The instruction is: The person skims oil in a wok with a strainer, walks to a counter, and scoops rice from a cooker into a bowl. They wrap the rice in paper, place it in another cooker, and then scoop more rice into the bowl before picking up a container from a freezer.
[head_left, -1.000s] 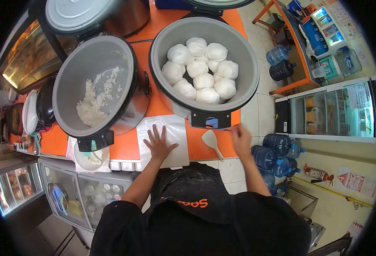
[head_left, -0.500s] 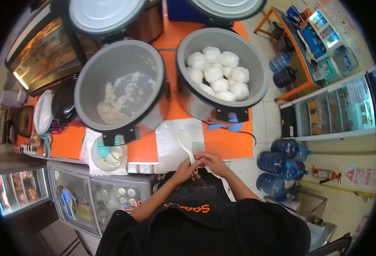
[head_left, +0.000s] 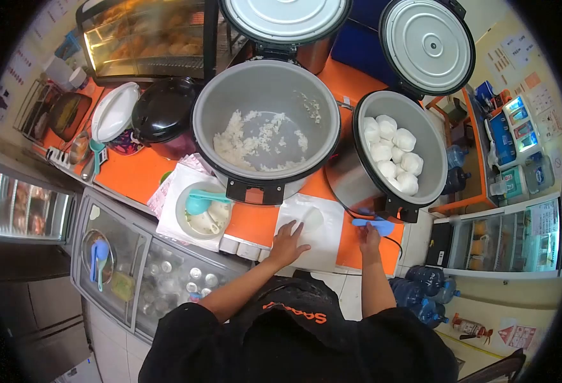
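Observation:
My left hand [head_left: 287, 247] rests with fingers spread on a white sheet [head_left: 324, 247] at the counter's front edge. Just beyond its fingertips a pale oval, seemingly the head of a white rice paddle [head_left: 313, 219], lies on the sheet; its handle is hard to make out. My right hand [head_left: 370, 240] reaches to a blue plastic utensil [head_left: 383, 225], with fingers closed at it below the right cooker. The large left rice cooker [head_left: 266, 173] stands open with loose cooked rice [head_left: 239, 142] inside. In the right cooker [head_left: 434, 150] sit several white wrapped bundles [head_left: 411, 163].
A bowl [head_left: 184, 220] with a turquoise scoop [head_left: 199, 202] stands left of the sheet. Behind are a black-lidded pot [head_left: 163, 115], a white lid [head_left: 116, 112] and a glass food warmer [head_left: 147, 48]. A glass-topped chest [head_left: 166, 281] adjoins the counter. Water jugs [head_left: 424, 277] stand on the right floor.
The white paddle, held in both hands before, is now down on the sheet. My hands have parted, the right one moving to the blue utensil. The view has turned left.

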A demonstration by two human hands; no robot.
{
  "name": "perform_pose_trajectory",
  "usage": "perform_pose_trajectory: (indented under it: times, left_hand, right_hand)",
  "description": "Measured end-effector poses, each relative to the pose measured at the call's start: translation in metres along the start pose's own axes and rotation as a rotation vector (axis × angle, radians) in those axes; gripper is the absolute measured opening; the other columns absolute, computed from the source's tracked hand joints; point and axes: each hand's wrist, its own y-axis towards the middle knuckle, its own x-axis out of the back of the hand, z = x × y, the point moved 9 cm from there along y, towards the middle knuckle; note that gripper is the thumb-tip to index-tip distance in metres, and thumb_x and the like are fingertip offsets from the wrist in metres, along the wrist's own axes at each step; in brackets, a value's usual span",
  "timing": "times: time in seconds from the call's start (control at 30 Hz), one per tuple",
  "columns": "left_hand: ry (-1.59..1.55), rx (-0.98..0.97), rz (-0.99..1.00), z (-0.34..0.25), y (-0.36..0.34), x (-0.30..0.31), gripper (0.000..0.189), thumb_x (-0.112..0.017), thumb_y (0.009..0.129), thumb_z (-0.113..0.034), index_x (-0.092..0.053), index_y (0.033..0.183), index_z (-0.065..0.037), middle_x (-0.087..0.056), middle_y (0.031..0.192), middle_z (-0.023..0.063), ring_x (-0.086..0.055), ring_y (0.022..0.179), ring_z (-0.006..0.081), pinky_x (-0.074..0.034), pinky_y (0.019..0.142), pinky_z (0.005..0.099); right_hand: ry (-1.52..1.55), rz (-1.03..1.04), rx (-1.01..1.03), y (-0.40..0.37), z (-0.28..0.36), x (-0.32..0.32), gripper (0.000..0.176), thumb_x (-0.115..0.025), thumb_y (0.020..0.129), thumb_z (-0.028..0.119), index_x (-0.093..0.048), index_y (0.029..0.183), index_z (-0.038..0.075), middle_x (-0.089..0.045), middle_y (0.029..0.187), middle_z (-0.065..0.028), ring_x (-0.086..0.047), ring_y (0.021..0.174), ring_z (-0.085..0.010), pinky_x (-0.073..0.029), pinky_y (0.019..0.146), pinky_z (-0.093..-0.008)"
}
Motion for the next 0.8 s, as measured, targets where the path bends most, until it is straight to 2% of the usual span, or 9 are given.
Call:
perform_pose_trajectory:
  times: [0.17, 0.23, 0.3, 0.37, 0.5, 0.57, 0.7, 0.77, 0.8]
  left_hand:
    - [-0.701, 0.079, 0.302, -0.054, 0.010, 0.000, 0.066, -0.069, 0.094, -0.038, -0.045, 0.144, -0.002, -0.060, 0.126, 0.0233, -0.061, 0.114, 0.0376, -0.048, 0.100, 0.0444]
    - [-0.843, 0.115, 0.404, -0.077, 0.003, -0.013, 0.065, -0.066, 0.096, -0.037, -0.040, 0.145, -0.002, -0.060, 0.125, 0.0232, -0.062, 0.114, 0.0366, -0.049, 0.097, 0.0439]
    - [-0.982, 0.163, 0.484, -0.091, -0.004, -0.027, 0.064, -0.062, 0.100, -0.035, -0.033, 0.147, -0.003, -0.060, 0.124, 0.0241, -0.062, 0.116, 0.0361, -0.051, 0.095, 0.0428]
    - [-0.822, 0.308, 0.312, -0.057, -0.017, -0.029, 0.057, -0.060, 0.101, -0.032, -0.032, 0.141, -0.002, -0.064, 0.110, 0.0228, -0.066, 0.104, 0.0363, -0.052, 0.088, 0.0433]
    - [-0.705, 0.574, 0.433, -0.035, -0.038, 0.074, 0.037, -0.060, 0.099, -0.026, -0.051, 0.124, 0.000, -0.067, 0.096, 0.0201, -0.069, 0.088, 0.0347, -0.051, 0.079, 0.0425]
    - [-0.647, 0.315, 0.287, -0.056, -0.035, 0.142, 0.034, -0.060, 0.099, -0.027, -0.057, 0.120, 0.000, -0.068, 0.092, 0.0155, -0.068, 0.084, 0.0286, -0.051, 0.077, 0.0406]
    - [-0.495, 0.577, 0.281, -0.054, -0.002, 0.279, 0.039, -0.061, 0.099, -0.025, -0.057, 0.130, -0.001, -0.066, 0.084, 0.0070, -0.063, 0.078, 0.0156, -0.052, 0.073, 0.0353]
    - [-0.312, 0.530, 0.157, -0.042, 0.042, 0.349, 0.040, -0.060, 0.100, -0.022, -0.057, 0.134, -0.001, -0.066, 0.081, 0.0086, -0.064, 0.073, 0.0174, -0.052, 0.068, 0.0337]
    - [-0.090, 0.271, 0.037, -0.038, 0.075, 0.379, 0.041, -0.059, 0.100, -0.022, -0.056, 0.135, 0.000, -0.066, 0.078, 0.0094, -0.063, 0.067, 0.0185, -0.052, 0.065, 0.0332]
  right_hand:
    - [-0.204, 0.054, 0.275, -0.136, 0.026, -0.020, 0.011, -0.065, 0.094, 0.011, -0.059, 0.104, 0.009, -0.064, 0.090, -0.0028, -0.062, 0.077, -0.0131, -0.054, 0.070, -0.0271]
    - [-0.586, 0.184, 0.308, -0.187, 0.008, -0.047, 0.012, -0.059, 0.095, 0.007, -0.060, 0.107, 0.002, -0.066, 0.099, -0.0079, -0.065, 0.086, -0.0174, -0.053, 0.072, -0.0287]
    - [-0.853, 0.395, 0.636, -0.254, 0.024, -0.110, 0.020, -0.062, 0.095, 0.010, -0.060, 0.113, 0.001, -0.067, 0.100, -0.0101, -0.065, 0.085, -0.0204, -0.053, 0.072, -0.0332]
    - [-0.850, 0.607, 0.558, -0.263, 0.027, -0.130, 0.029, -0.064, 0.094, 0.008, -0.058, 0.122, 0.001, -0.067, 0.100, -0.0117, -0.066, 0.090, -0.0207, -0.054, 0.075, -0.0319]
    - [-1.110, 0.765, 0.356, -0.235, 0.002, -0.149, 0.041, -0.067, 0.094, 0.021, -0.058, 0.130, 0.003, -0.068, 0.096, -0.0154, -0.068, 0.091, -0.0321, -0.055, 0.077, -0.0366]
    - [-1.289, 0.903, 0.406, -0.219, -0.036, -0.172, 0.049, -0.065, 0.095, 0.034, -0.056, 0.133, 0.004, -0.068, 0.103, -0.0190, -0.066, 0.099, -0.0360, -0.054, 0.082, -0.0417]
    - [-1.474, 0.916, 0.396, -0.206, -0.060, -0.215, 0.065, -0.058, 0.095, 0.055, -0.054, 0.133, 0.004, -0.067, 0.110, -0.0247, -0.064, 0.104, -0.0422, -0.051, 0.089, -0.0516]
    - [-1.479, 0.847, 0.438, -0.187, -0.089, -0.210, 0.065, -0.056, 0.095, 0.055, -0.052, 0.133, 0.003, -0.066, 0.110, -0.0274, -0.063, 0.105, -0.0442, -0.050, 0.092, -0.0516]
    - [-1.488, 0.805, 0.414, -0.182, -0.095, -0.209, 0.060, -0.057, 0.096, 0.051, -0.053, 0.131, 0.002, -0.066, 0.110, -0.0278, -0.063, 0.105, -0.0446, -0.050, 0.092, -0.0517]
